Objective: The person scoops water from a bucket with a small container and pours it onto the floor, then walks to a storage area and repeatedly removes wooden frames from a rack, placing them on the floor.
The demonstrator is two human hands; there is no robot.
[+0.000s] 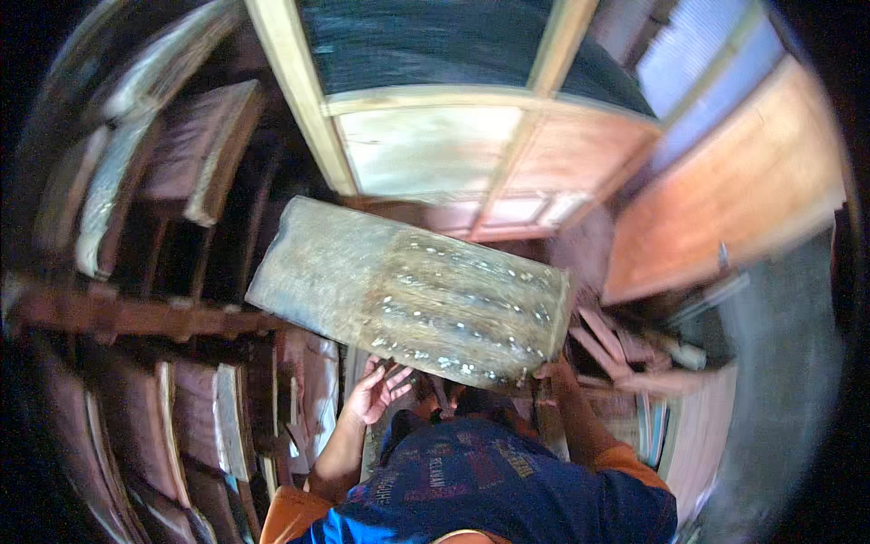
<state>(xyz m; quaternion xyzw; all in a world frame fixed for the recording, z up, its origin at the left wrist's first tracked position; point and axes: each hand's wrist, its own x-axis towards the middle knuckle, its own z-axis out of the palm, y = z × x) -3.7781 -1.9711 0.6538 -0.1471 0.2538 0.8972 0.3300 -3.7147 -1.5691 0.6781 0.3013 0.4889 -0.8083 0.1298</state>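
A wide, weathered wooden board [317, 263] is held up in front of my body, its left end tilted higher than its right. Its left part is plain grey-brown; the right part carries rows of white specks and dark streaks. My right hand [553, 370] grips the board at its lower right corner, with some fingers hidden. Just below the board's lower edge is my left hand [373, 393], palm turned up and fingers spread. Whether its fingertips touch the board I cannot tell.
Wooden racks with a brown crossbar [136, 315] hold several upright boards on the left. Ahead stands a pale wooden frame [435, 98] with light panels. A large orange-brown panel [725, 190] leans at the right, above scattered wood pieces [625, 349].
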